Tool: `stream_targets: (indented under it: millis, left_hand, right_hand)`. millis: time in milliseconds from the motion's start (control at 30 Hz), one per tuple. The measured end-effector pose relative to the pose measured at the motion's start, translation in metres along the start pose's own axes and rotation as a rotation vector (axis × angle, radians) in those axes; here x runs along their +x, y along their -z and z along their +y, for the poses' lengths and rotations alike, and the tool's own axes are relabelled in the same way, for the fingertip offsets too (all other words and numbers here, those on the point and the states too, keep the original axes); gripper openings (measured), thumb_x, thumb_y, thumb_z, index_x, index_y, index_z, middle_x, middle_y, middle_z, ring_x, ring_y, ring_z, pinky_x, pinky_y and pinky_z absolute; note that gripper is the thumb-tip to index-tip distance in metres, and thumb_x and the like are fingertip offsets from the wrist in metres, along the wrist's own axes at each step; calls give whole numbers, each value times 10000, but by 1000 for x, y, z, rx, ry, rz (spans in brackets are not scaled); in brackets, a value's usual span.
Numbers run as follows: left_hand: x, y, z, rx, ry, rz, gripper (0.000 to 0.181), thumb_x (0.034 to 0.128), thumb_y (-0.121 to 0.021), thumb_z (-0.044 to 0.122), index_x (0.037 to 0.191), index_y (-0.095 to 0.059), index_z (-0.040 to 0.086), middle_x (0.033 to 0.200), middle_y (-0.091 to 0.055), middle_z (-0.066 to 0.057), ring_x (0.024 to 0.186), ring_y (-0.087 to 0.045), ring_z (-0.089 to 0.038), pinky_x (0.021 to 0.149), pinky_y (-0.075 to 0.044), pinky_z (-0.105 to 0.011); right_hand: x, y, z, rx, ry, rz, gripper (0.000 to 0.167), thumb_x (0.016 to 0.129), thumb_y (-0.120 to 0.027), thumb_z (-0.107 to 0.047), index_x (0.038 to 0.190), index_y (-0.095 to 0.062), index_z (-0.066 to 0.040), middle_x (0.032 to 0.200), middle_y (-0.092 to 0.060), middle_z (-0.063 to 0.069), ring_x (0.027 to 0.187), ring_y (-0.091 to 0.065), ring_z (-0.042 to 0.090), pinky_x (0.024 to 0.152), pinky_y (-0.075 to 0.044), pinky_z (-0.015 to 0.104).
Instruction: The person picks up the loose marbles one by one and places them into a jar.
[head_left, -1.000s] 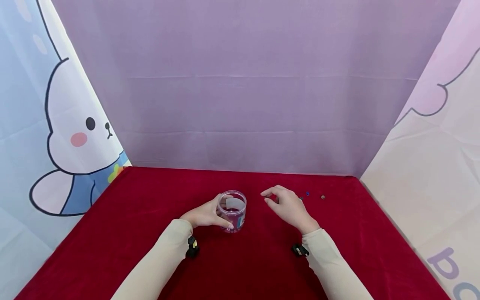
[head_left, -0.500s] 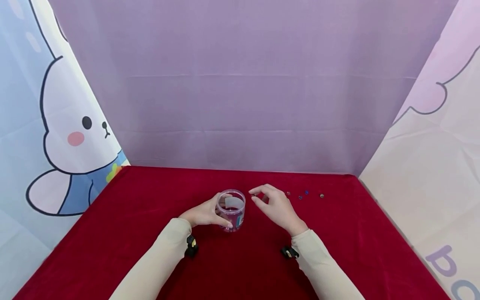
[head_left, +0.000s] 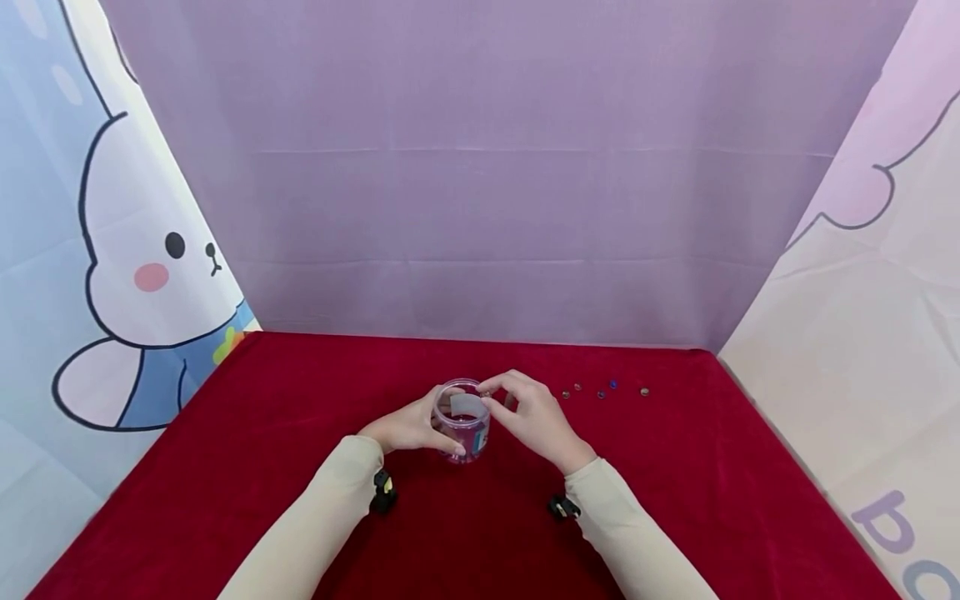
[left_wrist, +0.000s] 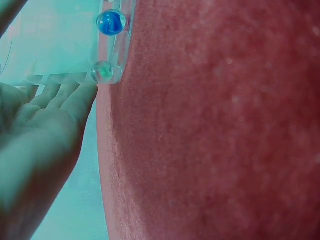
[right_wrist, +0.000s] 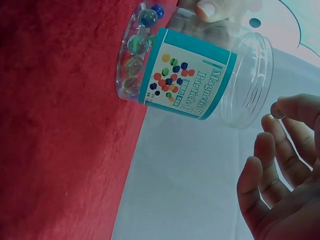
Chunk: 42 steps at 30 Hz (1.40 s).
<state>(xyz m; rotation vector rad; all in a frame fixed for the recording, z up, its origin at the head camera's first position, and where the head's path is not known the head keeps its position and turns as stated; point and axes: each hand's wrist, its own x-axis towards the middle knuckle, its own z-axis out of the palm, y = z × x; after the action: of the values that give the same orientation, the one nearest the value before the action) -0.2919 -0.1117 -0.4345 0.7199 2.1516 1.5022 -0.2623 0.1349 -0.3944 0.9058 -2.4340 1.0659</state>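
Observation:
A clear plastic jar point(head_left: 471, 433) without a lid stands upright on the red cloth, and the left hand point(head_left: 408, 427) grips its side. Several glass marbles point(right_wrist: 136, 44) lie at the jar's bottom in the right wrist view; a blue one point(left_wrist: 111, 22) shows in the left wrist view. Thumb and index finger of the right hand point(head_left: 534, 417) pinch a small marble point(right_wrist: 277, 110) just outside the jar's open rim. The other fingers of that hand point(right_wrist: 285, 175) are loosely bent.
Several loose marbles lie on the red cloth point(head_left: 675, 467) to the right of the right hand, among them a blue one point(head_left: 612, 384) and a brownish one point(head_left: 644, 391). A purple curtain point(head_left: 480, 208) hangs behind, with printed cloths at both sides.
The right hand has moved left to the jar's rim with its pinched marble, uncovering more marbles on the cloth behind it. The left hand stays around the jar.

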Motion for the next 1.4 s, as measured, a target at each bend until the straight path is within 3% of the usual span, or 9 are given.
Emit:
stream_targets:
  millis: [500, 700, 1400]
  left_hand:
    - [2, 1, 1, 4, 10, 20, 921, 822, -852, 204, 1509, -240, 157, 1409, -463, -67, 1276, -449, -241, 1033, -442, -435]
    - [0, -2, -1, -14, 16, 14, 925, 821, -853, 196, 1511, -237, 149, 1417, -455, -67, 1287, -439, -246, 1042, -435, -432]
    - [2, 2, -2, 8, -12, 16, 933, 817, -853, 204, 1513, -234, 170, 1422, -447, -67, 1291, -423, -259, 1041, -438, -441]
  right_hand:
    - [14, -10, -5, -36, -29, -52, 224, 930, -741, -162, 1153, -729, -168, 987, -633, -94, 645, -523, 93, 562, -485, 244]
    - [12, -15, -4, -46, -58, -68, 228, 943, -728, -188, 1171, -722, -189, 1062, -641, -66, 666, -523, 63, 572, -490, 251]
    - [15, -20, -2, 2, -84, -54, 216, 946, -725, -195, 1162, -717, -183, 1068, -634, -60, 692, -526, 116, 572, -487, 255]
